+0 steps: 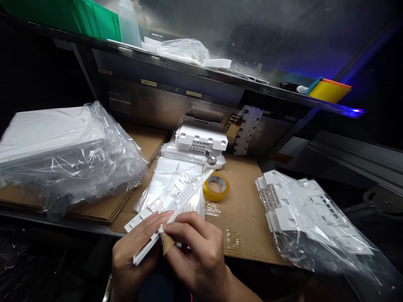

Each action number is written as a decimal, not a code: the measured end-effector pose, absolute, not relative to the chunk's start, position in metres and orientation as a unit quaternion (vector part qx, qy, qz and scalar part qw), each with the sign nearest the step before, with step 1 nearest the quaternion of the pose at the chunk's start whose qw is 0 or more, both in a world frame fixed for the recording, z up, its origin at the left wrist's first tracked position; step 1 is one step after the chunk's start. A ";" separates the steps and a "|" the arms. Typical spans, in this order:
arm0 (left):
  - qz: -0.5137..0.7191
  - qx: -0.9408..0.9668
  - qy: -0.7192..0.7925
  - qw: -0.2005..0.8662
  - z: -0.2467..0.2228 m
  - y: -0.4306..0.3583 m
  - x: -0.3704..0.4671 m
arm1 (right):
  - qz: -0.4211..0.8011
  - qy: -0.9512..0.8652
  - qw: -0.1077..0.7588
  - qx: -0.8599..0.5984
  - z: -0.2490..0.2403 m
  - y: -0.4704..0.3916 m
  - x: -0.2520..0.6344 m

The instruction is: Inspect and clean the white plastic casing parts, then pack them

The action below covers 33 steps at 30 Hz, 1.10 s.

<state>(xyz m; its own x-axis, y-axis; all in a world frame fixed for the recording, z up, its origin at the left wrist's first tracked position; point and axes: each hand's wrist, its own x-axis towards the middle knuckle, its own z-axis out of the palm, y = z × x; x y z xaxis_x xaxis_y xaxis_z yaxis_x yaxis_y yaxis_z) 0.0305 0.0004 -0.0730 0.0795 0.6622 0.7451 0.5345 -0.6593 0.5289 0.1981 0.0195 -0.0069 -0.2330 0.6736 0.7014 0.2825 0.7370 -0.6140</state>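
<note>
**Two hands on a white plastic panel at the packing bench**

Your left hand (130, 256) grips the near end of a long white plastic panel (171, 201) from below, fingers (155, 218) curled closed over its top face. The panel tilts up and away from you, its far tip ending just beside a roll of clear tape (216, 187). Your right hand (197, 251) presses in from the right, fingers bent nearly shut, thumb and forefinger pinched at the panel's near edge; a band of tan tape wraps one fingertip (168, 243).

Under the panel lies a flat clear plastic bag (171, 172) on the cardboard-covered bench (242, 209). Behind it, a white ribbed plastic housing (201, 140) sits on more bags, with a small metal knob (211, 159) just in front.

To your left, a stack of bagged white panels (59, 147) rests on cardboard sheets. To your right, another pile of bagged white parts (308, 214) overhangs the bench's edge. A shelf (195, 69) above carries a green bin (78, 16) and a yellow tray (329, 90).
</note>
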 end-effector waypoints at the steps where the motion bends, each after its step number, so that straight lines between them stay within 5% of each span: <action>1: 0.548 0.726 0.412 0.059 -0.073 -0.001 0.030 | 0.183 -0.758 0.539 -0.318 -0.007 0.022 0.200; 8: 0.578 0.698 0.418 0.066 -0.075 -0.006 0.033 | 0.100 -0.667 0.574 -0.463 0.000 0.072 0.240; 17: 0.565 0.711 0.416 0.051 -0.077 -0.001 0.027 | 0.154 -0.752 0.542 -0.342 -0.003 0.031 0.208; 26: 0.600 0.592 0.506 0.183 -0.062 -0.005 0.022 | -0.003 -0.563 0.602 -0.566 -0.010 0.119 0.315; 33: 0.625 0.555 0.489 0.249 -0.055 0.005 0.021 | 0.151 -0.469 0.685 -0.537 -0.008 0.070 0.303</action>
<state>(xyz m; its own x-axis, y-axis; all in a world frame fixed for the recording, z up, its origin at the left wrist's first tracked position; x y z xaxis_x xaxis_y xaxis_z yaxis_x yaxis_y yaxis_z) 0.0214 0.0051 -0.0549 -0.2611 0.8540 0.4500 0.2316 -0.3972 0.8880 0.3030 0.0697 -0.0079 0.5142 0.7106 0.4803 0.2975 0.3775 -0.8769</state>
